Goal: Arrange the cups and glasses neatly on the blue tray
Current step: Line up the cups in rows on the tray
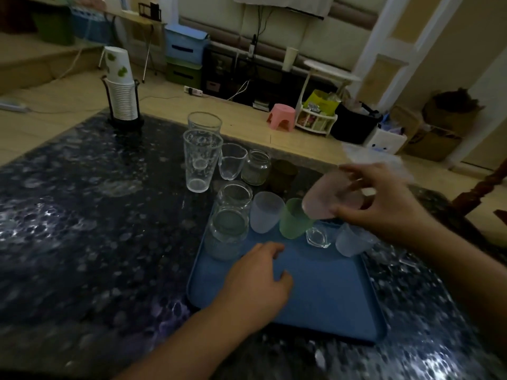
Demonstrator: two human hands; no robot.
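Note:
The blue tray [323, 292] lies on the dark speckled table. Along its far edge stand a clear jar [233, 212], a frosted pale cup [265, 212], a green cup [295, 218], a small clear glass [319, 237] and a frosted blue cup [352, 241]. My right hand [384, 207] holds a pink frosted cup [329, 198], tilted, above the green cup. My left hand [258, 283] rests on the tray's left part, fingers loosely apart, holding nothing. Beyond the tray stand two tall clear glasses [200, 163], a short glass [232, 161], a small jar [256, 167] and a dark cup [284, 174].
A rack of stacked paper cups [122, 89] stands at the table's far left corner. Past the table's far edge are a pink stool [282, 116], storage boxes and a white stand on the floor. A wooden chair back [482, 187] is at the right.

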